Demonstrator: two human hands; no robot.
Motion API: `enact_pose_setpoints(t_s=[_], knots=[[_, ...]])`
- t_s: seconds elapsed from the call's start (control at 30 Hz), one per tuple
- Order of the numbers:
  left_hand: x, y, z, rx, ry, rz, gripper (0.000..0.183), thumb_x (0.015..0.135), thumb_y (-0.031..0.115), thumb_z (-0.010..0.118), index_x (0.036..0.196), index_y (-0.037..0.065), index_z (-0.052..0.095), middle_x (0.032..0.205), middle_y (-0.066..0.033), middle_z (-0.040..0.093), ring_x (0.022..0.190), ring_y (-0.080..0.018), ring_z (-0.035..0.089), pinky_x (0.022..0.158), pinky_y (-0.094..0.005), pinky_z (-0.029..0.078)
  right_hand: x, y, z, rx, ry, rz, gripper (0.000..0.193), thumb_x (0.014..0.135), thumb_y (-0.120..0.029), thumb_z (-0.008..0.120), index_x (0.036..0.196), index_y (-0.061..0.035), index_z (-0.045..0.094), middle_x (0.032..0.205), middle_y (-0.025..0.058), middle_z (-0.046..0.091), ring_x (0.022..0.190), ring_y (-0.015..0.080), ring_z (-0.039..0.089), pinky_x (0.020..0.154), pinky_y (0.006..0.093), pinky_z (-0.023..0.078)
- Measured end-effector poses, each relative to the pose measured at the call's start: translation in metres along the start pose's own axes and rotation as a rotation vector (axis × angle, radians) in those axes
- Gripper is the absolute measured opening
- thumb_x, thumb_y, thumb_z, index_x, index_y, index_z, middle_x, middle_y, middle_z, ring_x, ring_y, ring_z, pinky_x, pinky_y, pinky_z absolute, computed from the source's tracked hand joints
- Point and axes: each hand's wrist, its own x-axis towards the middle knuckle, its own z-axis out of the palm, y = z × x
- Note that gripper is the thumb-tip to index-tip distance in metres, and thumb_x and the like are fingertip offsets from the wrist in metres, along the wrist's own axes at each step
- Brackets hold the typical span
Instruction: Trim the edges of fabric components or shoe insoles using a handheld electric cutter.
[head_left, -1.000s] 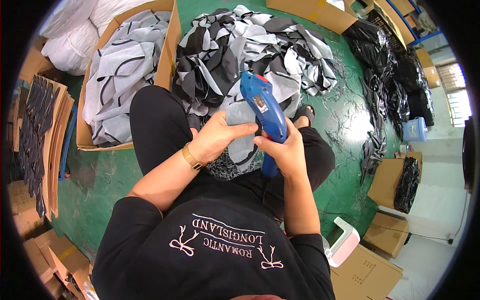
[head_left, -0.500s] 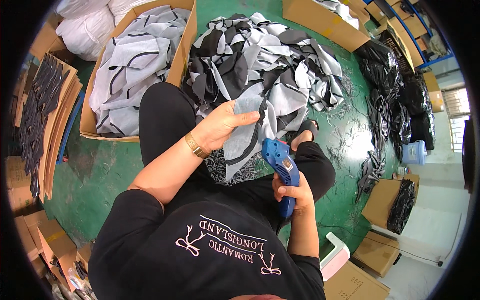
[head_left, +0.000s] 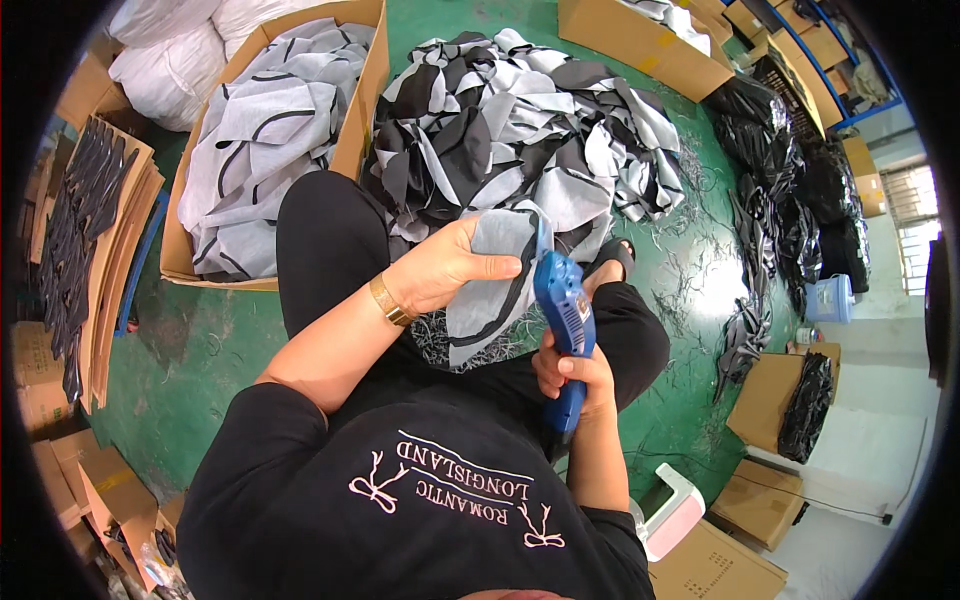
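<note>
In my left hand (head_left: 440, 268) is a grey fabric piece (head_left: 478, 318) with a curved black band, pinched near its upper part under the thumb. The piece hangs down over my lap. My right hand (head_left: 580, 376) is wrapped round the handle of blue electric scissors (head_left: 568, 305). Their head points away from me and lies against the right edge of the fabric, close to the left thumb. The fabric and the tool's head hide part of the blades. Beyond my hands lies a large heap of grey and black fabric pieces (head_left: 560, 195).
A cardboard box (head_left: 352, 140) full of similar grey pieces stands at the far left. Thread scraps (head_left: 425, 345) lie between my legs on the green floor (head_left: 220, 350). Black plastic bags (head_left: 825, 190) are at the right, and a pink-and-white stool (head_left: 672, 520) is near my right elbow.
The electric scissors have moved slightly away from me and to the right, along the fabric's edge. The fabric's upper part now bends round beside the tool. My left hand has barely moved.
</note>
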Motion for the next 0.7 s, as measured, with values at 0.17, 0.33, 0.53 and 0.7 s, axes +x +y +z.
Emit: enact_pose_setpoints(t_s=[0.17,0.33,0.53,0.7], knots=[[0.0,0.007,-0.006,-0.159,0.025,-0.086,0.029,0.086,0.012,0.068,0.112,0.004,0.061,0.105,-0.0022,0.066,0.093,-0.0108,0.062,0.085,-0.0283,0.049,0.0,-0.006,-0.002,0.038,0.006,-0.104,0.042,0.065,-0.012,0.069,0.1,0.0002,0.048,0.063,0.0024,0.042,0.052,0.012,0.042,0.042,0.0251,0.038],[0.004,0.009,-0.013,-0.072,0.068,-0.005,0.029,0.084,0.011,0.068,0.111,0.003,0.06,0.104,-0.0045,0.065,0.093,-0.0144,0.063,0.085,-0.032,0.049,-0.009,-0.004,-0.01,-0.106,0.044,-0.042,0.042,0.062,-0.01,0.07,0.096,0.0017,0.05,0.057,0.0048,0.043,0.049,0.0153,0.042,0.041,0.0273,0.037],[0.006,0.01,-0.015,-0.066,0.059,0.008,0.035,0.084,0.008,0.069,0.116,0.003,0.056,0.105,-0.0036,0.064,0.093,-0.0127,0.062,0.085,-0.0305,0.049,-0.014,-0.009,-0.018,-0.234,0.012,0.031,0.039,0.062,-0.01,0.073,0.095,0.0036,0.057,0.063,0.0069,0.054,0.049,0.0174,0.052,0.048,0.0279,0.043],[0.007,0.009,-0.015,-0.11,0.016,-0.032,0.036,0.084,0.004,0.069,0.117,0.004,0.055,0.103,-0.0015,0.064,0.092,-0.0096,0.061,0.084,-0.0271,0.05,-0.013,-0.014,-0.013,-0.38,0.043,0.03,0.042,0.058,-0.01,0.074,0.093,0.0038,0.054,0.058,0.0067,0.05,0.046,0.0181,0.048,0.043,0.0277,0.04]])
